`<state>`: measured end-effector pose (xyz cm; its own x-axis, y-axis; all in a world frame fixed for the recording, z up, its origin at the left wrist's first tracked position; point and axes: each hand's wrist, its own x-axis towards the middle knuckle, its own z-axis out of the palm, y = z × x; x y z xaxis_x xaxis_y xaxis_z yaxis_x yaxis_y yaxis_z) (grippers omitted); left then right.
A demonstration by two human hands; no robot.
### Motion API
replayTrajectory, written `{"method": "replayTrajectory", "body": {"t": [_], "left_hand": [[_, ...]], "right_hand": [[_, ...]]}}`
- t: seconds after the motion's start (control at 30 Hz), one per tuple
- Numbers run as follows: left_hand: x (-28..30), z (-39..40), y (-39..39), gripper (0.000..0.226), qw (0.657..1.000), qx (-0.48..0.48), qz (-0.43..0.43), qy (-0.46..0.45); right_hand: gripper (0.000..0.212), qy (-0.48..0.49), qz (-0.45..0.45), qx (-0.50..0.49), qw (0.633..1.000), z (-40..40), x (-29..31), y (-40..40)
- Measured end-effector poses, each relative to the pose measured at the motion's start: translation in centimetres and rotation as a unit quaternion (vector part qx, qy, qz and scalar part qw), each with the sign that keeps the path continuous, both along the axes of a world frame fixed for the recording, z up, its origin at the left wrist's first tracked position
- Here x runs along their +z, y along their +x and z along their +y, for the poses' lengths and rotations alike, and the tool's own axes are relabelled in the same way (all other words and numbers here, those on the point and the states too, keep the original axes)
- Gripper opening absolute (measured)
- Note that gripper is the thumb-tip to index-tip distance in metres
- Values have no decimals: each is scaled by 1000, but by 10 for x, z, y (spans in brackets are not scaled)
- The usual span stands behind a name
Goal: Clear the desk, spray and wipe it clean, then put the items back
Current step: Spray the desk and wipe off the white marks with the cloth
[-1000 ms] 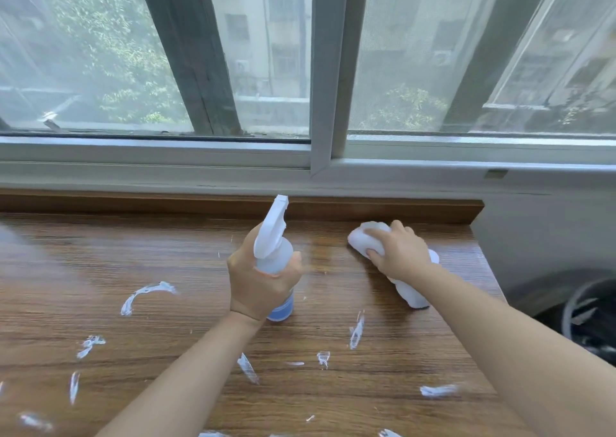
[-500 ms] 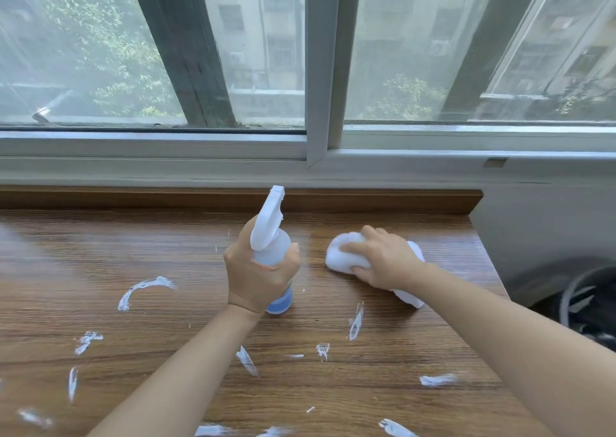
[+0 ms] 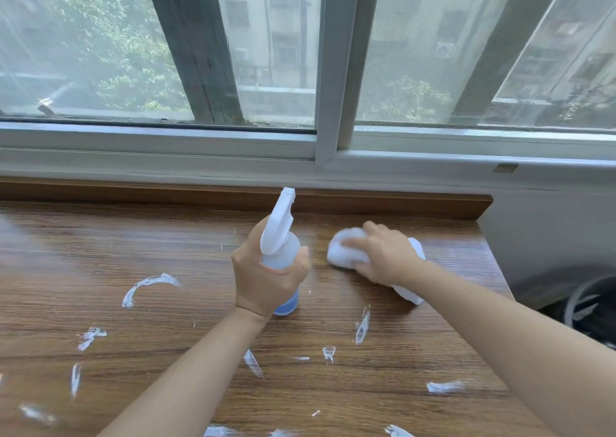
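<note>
The desk (image 3: 100,243) carries no items, so clearing looks done; wiping is under way, with white smears (image 3: 150,285) left across the near and left parts, and putting items back remains. The left hand (image 3: 266,279) grips the spray bottle (image 3: 278,246) upright above the middle; the right hand (image 3: 383,256) presses a white cloth (image 3: 343,249) near the back right. The raised back ledge (image 3: 133,191) and right edge lie close; open room lies leftward

We saw a brown wood-grain desk (image 3: 133,253) streaked with white smears (image 3: 150,285), a white spray bottle (image 3: 279,246) with a blue base, a white cloth (image 3: 343,253), and a pale grey window frame (image 3: 328,69).
</note>
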<state>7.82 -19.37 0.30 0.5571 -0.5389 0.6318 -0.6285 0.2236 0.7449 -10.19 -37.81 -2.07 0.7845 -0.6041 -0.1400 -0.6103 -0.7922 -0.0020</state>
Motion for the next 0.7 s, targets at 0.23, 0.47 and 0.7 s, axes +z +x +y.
{"method": "replayTrajectory", "body": {"t": [0.23, 0.47, 0.7], "left_hand": [[3, 3, 6, 42, 1000, 0, 6, 4], [5, 2, -4, 39, 1000, 0, 9, -5], [20, -1, -1, 40, 997, -1, 53, 59]], "right_hand": [[47, -53, -10, -99, 994, 5, -3, 27], [49, 29, -18, 34, 999, 25, -6, -13], [48, -9, -25, -103, 994, 24, -2, 59]]}}
